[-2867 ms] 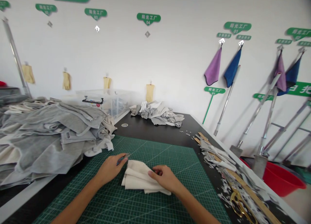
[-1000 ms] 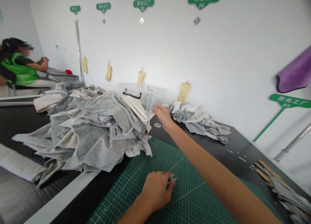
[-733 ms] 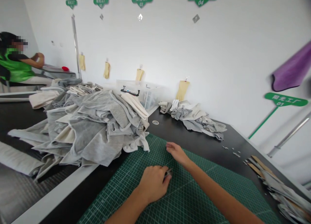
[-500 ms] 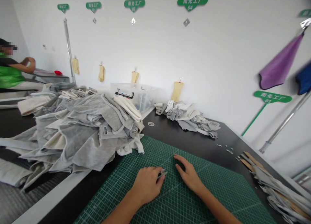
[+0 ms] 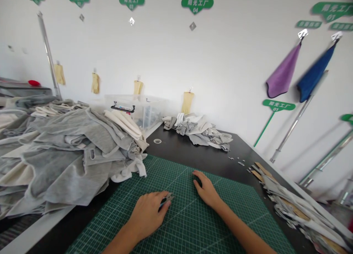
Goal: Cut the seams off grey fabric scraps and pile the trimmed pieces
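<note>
My left hand point(image 5: 150, 212) is closed around a pair of thread snips point(image 5: 168, 198), whose short metal blades poke out between thumb and forefinger with a bit of blue showing. Most of the snips is hidden in the palm. Toward the mat's far edge rests my right hand point(image 5: 205, 188), holding nothing, its thumb and fingers apart and slightly curled. Both hands are over a green cutting mat point(image 5: 182, 224) with a white grid. To the left, a large heap of grey and cream cloth pieces point(image 5: 68, 158) reaches the mat's left corner.
A smaller pile of cloth point(image 5: 200, 129) lies at the back of the black table point(image 5: 176, 145). Behind the big heap stands a clear plastic box point(image 5: 153, 114). Cloth strips and cardboard point(image 5: 295, 206) line the right edge, with small scraps point(image 5: 239, 162) nearby.
The view has swung to the right, so the scene shifts left and the co-worker at the far left is out of sight. Both hands keep nearly the same pose; the snips stay in my left hand.
</note>
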`<state>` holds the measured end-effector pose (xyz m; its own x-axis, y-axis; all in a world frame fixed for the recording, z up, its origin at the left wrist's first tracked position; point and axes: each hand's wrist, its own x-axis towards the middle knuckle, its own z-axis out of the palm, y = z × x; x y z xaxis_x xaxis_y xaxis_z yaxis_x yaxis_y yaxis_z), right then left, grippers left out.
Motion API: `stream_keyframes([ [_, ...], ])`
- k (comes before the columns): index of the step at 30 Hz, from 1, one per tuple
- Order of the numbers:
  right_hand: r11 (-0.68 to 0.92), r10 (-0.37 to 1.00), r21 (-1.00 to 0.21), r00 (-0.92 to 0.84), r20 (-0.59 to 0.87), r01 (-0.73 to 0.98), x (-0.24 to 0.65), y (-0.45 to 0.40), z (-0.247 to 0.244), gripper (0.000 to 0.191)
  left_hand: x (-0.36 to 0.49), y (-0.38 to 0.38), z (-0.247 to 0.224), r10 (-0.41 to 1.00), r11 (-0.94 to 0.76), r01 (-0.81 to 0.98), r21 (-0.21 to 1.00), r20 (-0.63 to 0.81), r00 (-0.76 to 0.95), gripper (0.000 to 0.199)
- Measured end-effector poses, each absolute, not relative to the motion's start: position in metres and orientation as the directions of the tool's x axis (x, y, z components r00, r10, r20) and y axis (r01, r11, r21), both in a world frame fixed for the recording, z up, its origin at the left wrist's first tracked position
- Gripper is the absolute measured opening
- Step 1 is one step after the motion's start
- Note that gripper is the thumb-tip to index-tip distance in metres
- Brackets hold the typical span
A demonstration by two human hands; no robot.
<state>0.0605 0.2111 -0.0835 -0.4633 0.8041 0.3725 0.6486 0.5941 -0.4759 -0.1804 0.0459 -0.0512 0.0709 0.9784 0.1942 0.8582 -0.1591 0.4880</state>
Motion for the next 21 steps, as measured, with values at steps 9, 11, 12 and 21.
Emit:
stream_keyframes([
  [9, 0.577, 0.811, -0.421, -0.428, 0.400, 0.700, 0.066, 0.276, -0.094, 0.037, -0.182, 0.049, -0.056, 0.978, -0.162, 0.848, 0.505, 0.197, 0.070, 0.029],
  [11, 0.568, 0.814, -0.409, -0.416, 0.405, 0.714, 0.066, 0.289, -0.096, 0.037, -0.182, 0.050, -0.057, 0.978, -0.154, 0.853, 0.499, 0.199, 0.060, 0.030],
  [12, 0.564, 0.816, -0.403, -0.410, 0.408, 0.721, 0.066, 0.295, -0.097, 0.037, -0.182, 0.050, -0.057, 0.978, -0.149, 0.855, 0.497, 0.199, 0.054, 0.030],
  [21, 0.519, 0.821, -0.344, -0.343, 0.457, 0.783, 0.064, 0.348, -0.099, 0.041, -0.181, 0.051, -0.063, 0.979, -0.147, 0.866, 0.478, 0.196, 0.059, 0.031],
])
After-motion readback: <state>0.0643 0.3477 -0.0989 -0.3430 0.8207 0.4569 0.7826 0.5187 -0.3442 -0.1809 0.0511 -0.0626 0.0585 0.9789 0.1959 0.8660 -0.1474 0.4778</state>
